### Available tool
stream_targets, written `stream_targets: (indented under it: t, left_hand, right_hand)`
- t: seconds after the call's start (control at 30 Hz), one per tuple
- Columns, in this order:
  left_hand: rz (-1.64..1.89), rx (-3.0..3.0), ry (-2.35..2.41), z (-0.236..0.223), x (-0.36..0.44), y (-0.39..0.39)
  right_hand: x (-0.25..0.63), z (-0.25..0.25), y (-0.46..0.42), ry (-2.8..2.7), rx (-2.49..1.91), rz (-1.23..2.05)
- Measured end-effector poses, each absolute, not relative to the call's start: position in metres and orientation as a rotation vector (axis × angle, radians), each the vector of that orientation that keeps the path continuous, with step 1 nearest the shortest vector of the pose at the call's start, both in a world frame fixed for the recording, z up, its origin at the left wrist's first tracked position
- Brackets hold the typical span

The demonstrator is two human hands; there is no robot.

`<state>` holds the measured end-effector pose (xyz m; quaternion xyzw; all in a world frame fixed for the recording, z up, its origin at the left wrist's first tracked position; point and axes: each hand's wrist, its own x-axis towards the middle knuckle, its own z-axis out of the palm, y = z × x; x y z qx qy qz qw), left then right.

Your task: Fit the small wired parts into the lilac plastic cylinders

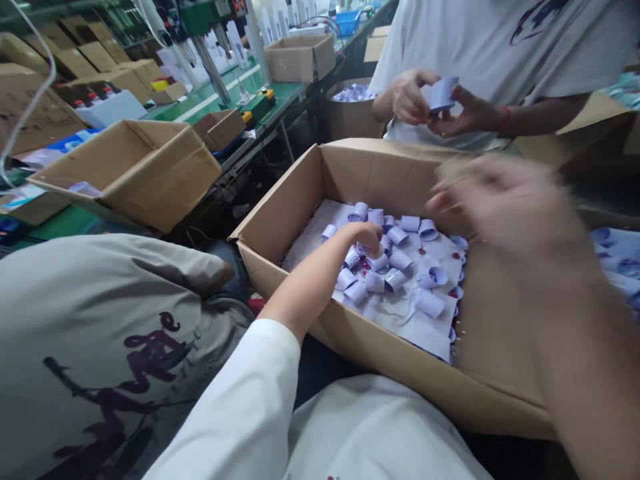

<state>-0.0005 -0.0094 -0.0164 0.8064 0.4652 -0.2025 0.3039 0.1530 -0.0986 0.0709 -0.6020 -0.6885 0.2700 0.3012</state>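
Among pale rolls (401,261), left fingers (374,242)

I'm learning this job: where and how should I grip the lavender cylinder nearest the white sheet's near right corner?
Probably pinch the lavender cylinder lightly across its curved middle, coming from above: it lies on its side on the white sheet, with bare sheet on its near side, another cylinder close behind, and the cardboard box walled all round.
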Motion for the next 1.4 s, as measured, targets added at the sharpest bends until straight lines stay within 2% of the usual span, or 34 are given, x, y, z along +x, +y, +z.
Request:
stream_targets:
  t: [0.07, 0.17, 0.3, 0.4, 0.57, 0.83, 1.2, 1.4]
  left_hand:
    - [-0.502, 2.176, 1.278, -0.012, -0.008, -0.004]
    - [-0.449, 2.236, 1.404, -0.002, -0.019, 0.0]
    - [-0.405, 2.263, 1.49, 0.007, -0.027, 0.002]
    - [-0.357, 2.282, 1.509, 0.01, -0.023, 0.005]
    - [-0.219, 2.325, 1.404, 0.016, -0.013, 0.003]
    - [-0.252, 2.315, 1.347, 0.009, -0.016, -0.01]
    - [-0.246, 2.327, 1.285, 0.005, -0.01, -0.006]
    - [-0.219, 2.308, 1.327, 0.009, -0.011, -0.014]
  right_hand:
    - [0.139, 0.063, -0.096, -2.007, -1.822, 0.643]
    - [0.122, 0.02, -0.086, -2.433, -2.129, 0.622]
    - [0.121, -0.04, -0.087, -2.685, -2.089, 0.809]
    - [0.122, -0.06, -0.097, -2.68, -2.003, 0.787]
    - [0.096, -0.076, -0.102, -2.65, -1.937, 0.834]
    - [0.057, -0.103, -0.095, -2.501, -2.245, 0.858]
    - [0.057, -0.114, -0.094, -2.497, -2.105, 0.684]
    - [0.049, -0.111, -0.09, -2.553, -2.033, 0.762]
